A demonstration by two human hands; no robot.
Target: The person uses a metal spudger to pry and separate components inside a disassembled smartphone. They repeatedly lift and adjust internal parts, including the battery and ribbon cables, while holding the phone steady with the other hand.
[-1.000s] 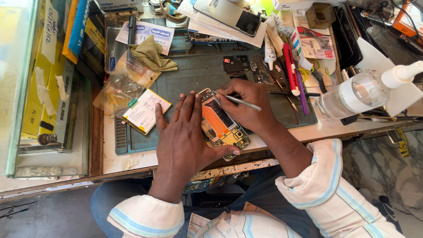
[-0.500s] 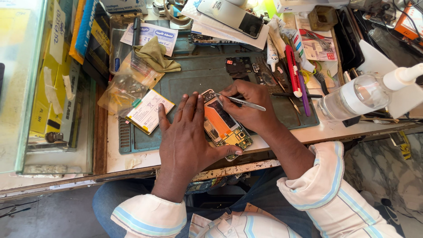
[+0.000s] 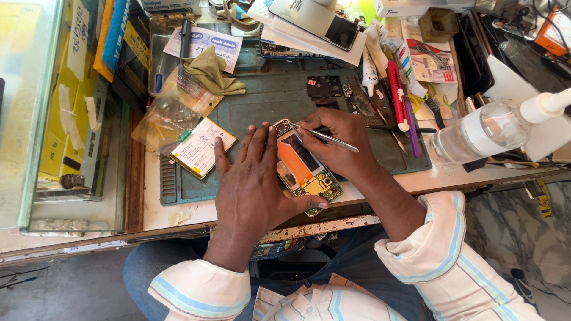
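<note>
Head view: an opened phone (image 3: 304, 169) is lain on the green mat (image 3: 262, 104) at the tabletop's near edge. It is pinned by the left hand (image 3: 253, 184), fingers spread flat. Metal tweezers (image 3: 327, 137) are pinched in the right hand (image 3: 334, 142), tips at the phone's upper end. A battery (image 3: 202, 147) is seen just left.

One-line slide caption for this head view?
Left hand steadies an opened phone on a green mat while the right hand works tweezers.
</note>
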